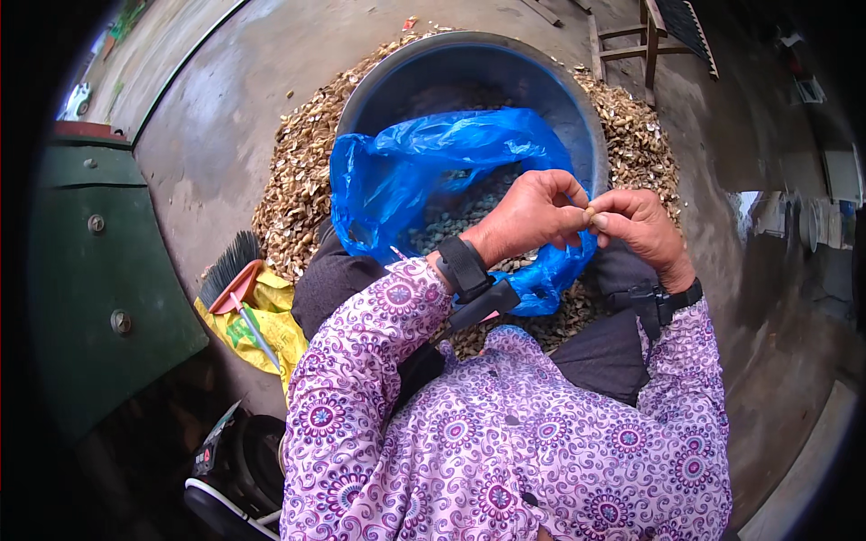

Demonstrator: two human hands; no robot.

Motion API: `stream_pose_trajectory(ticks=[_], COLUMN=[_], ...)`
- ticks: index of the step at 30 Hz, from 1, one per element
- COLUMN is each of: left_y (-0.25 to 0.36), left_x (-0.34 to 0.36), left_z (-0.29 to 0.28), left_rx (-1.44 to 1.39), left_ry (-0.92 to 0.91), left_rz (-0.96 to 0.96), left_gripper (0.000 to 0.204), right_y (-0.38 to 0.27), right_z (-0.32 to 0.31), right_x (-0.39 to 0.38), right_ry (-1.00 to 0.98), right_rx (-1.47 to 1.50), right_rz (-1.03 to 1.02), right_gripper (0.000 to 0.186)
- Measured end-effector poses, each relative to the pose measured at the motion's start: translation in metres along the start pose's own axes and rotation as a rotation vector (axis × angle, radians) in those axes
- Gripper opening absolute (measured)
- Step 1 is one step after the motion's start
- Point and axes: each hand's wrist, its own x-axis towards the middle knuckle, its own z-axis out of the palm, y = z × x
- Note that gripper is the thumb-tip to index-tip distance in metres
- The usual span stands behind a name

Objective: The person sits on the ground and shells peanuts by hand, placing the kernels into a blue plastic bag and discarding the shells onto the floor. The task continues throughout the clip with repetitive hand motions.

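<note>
In front of my chest, my left hand point(538, 213) and my right hand point(642, 231) meet with closed fingertips. Between them they pinch a small tan nut point(589, 214), which looks like a peanut in its shell. Below and left of the hands lies a crumpled blue plastic bag point(433, 144), its mouth spread wide. Several small nuts point(451, 225) show inside the bag, tinted blue. The bag hangs partly inside a large round metal basin point(379, 86), whose near side is hidden by the bag and my arms.
Heaps of broken shells point(302, 180) surround the basin. A brush with an orange head point(236, 290) lies on a yellow sack point(281, 320) at left, beside a dark green metal box point(113, 261). At the far right stands a wooden frame point(646, 45).
</note>
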Motion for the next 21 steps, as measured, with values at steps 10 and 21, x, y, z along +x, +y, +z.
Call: stream_pose_trajectory(ticks=[10, 21], left_y=[-0.007, -0.011], left_x=[-0.003, -0.015], left_z=[-0.001, -0.019], left_rx=[0.080, 0.047], left_ry=[0.094, 0.116], left_rz=[-0.019, 0.039], left_gripper=[0.014, 0.009], right_y=[0.010, 0.000], right_z=[0.013, 0.035], right_x=[0.004, 0.015], right_ry=[0.010, 0.007], right_rx=[-0.019, -0.148], right_rz=[0.011, -0.038], right_gripper=[0.014, 0.012])
